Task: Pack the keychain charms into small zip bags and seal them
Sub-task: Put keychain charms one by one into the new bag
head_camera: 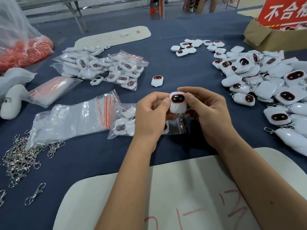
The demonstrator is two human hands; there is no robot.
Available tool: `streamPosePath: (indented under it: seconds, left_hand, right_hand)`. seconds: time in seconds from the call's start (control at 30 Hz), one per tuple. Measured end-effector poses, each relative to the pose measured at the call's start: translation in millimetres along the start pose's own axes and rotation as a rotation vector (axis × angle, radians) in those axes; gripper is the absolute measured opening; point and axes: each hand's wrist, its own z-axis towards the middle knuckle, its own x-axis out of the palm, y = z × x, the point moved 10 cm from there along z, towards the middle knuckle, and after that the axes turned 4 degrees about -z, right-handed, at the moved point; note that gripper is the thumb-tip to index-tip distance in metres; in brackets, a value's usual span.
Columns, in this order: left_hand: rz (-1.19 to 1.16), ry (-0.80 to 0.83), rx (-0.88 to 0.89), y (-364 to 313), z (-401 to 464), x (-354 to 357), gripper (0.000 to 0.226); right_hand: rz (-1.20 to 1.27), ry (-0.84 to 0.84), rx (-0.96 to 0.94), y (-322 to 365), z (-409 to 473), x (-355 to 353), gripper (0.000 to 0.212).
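Note:
A white keychain charm [177,103] with a dark red-rimmed face is held upright above the blue table, its metal clasp hanging below. My left hand [150,116] pinches its left side and my right hand [206,112] pinches its right side and top. Beneath my hands lie packed zip bags [123,121] holding charms. A stack of empty zip bags [71,120] with red seals lies to the left. Loose charms [265,83] are heaped at the right, and one single charm [157,81] lies just beyond my hands.
More packed bags [106,68] are piled at the back left. Metal clasps [21,156] are scattered at the near left. A cardboard box [269,39] with a red sign stands at the back right. A white board [166,196] lies under my forearms.

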Motion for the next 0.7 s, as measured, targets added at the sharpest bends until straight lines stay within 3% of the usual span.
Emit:
streamPosePath:
  seconds: [0.23, 0.3, 0.47, 0.53, 0.7]
  left_hand:
    - [0.145, -0.157, 0.086, 2.7, 0.0, -11.0, 0.011]
    - [0.166, -0.162, 0.084, 2.6, -0.5, -5.7, 0.013]
    - [0.165, -0.148, 0.144, -19.9, 20.0, 56.5, 0.013]
    - [0.171, -0.103, 0.201, -36.5, 38.2, 99.8, 0.010]
    - [0.265, 0.027, 0.229, -55.8, 111.1, 206.0, 0.031]
  right_hand:
    - [-0.268, 0.087, -0.039, -2.3, -4.2, 17.0, 0.049]
    - [-0.256, -0.005, 0.005, -4.6, -2.6, 5.2, 0.047]
    - [0.055, -0.331, 0.092, 10.7, 18.2, -46.1, 0.012]
    - [0.130, -0.394, 0.146, 17.6, 37.8, -66.8, 0.015]
    - [-0.088, -0.579, 0.219, 45.7, 116.0, -152.4, 0.025]
